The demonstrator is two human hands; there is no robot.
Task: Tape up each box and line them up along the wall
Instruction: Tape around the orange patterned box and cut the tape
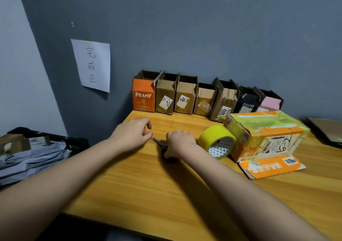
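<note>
boxes [203, 96] along wall | tape roll [216, 140] left of box [266, 135]

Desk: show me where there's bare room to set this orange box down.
Free: the near desk between the forearms and its front edge, and the strip between the left hand and the box row. Crowded: the right side, with tape roll, orange box and scissors under the right hand.

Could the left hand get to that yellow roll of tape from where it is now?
Probably not directly. The right hand, curled over the scissors, sits between the left hand and the yellow tape roll. The left hand would likely have to reach over or around it; nothing else on the table blocks the way.
</note>
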